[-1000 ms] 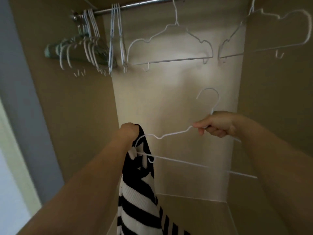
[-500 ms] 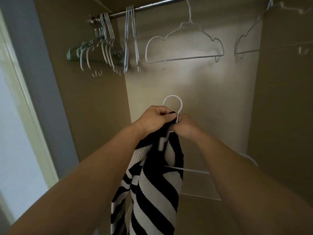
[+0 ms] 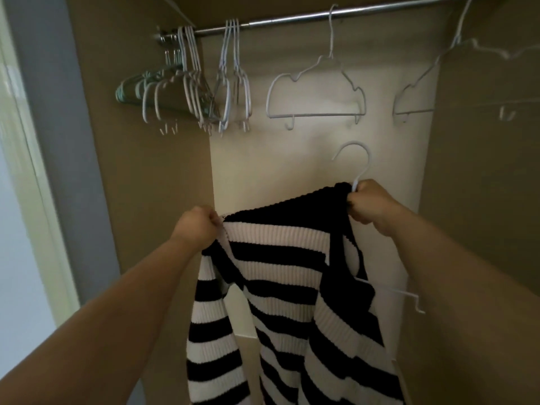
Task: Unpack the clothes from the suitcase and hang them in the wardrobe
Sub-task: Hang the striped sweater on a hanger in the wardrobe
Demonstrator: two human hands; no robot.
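A black-and-white striped knit sweater (image 3: 280, 276) hangs spread between my two hands inside the wardrobe. My left hand (image 3: 197, 228) pinches its left shoulder. My right hand (image 3: 369, 204) grips the black collar together with the neck of a white wire hanger (image 3: 355, 159), whose hook rises above my fist. The hanger's right end (image 3: 409, 299) sticks out of the sweater; the rest of the hanger is hidden inside the knit. The suitcase is out of view.
A metal rail (image 3: 292, 20) runs across the top. Several empty white hangers (image 3: 204, 92) bunch at its left, one empty hanger (image 3: 317, 92) hangs in the middle and another (image 3: 432, 77) at right. Brown side walls (image 3: 152, 200) enclose the wardrobe.
My hands, together at the hanger neck half a second ago, have moved apart. The left hand pulled the sweater's shoulder out to the left, spreading the sweater over the hanger.
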